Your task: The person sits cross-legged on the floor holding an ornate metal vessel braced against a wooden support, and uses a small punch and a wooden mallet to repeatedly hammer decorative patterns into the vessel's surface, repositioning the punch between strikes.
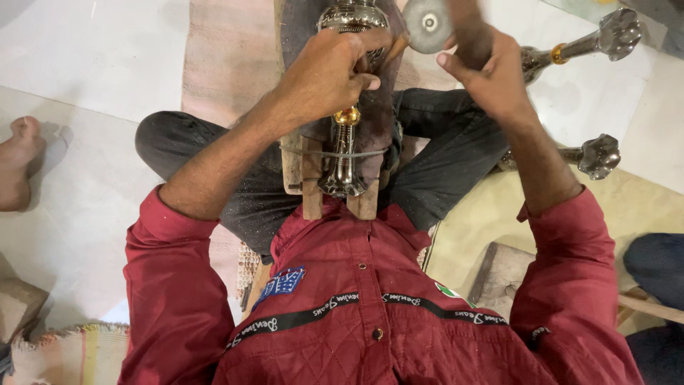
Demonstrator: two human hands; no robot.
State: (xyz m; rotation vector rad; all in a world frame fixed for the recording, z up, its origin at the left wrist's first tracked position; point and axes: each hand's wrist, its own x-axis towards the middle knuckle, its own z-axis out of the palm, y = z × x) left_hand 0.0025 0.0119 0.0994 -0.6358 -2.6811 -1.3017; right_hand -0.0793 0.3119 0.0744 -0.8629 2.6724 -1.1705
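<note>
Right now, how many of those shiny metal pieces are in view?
3: one metal piece clamped on the wooden block under the left hand, two on the floor at right. More may be hidden.

Two silver metal stems with knobbed ends point(602, 155) lie on pale floor tiles point(85, 57), a bare foot point(18, 160) at the left edge.

Bright, even indoor light, soft shadows on pale floor point(85, 64). Glare spots on the metal piece point(343, 153) below the left hand point(324, 75) fingers. Right hand point(484, 71) and hammer point(442, 25) motion-blurred. Wide-angle stretch at edges.
</note>
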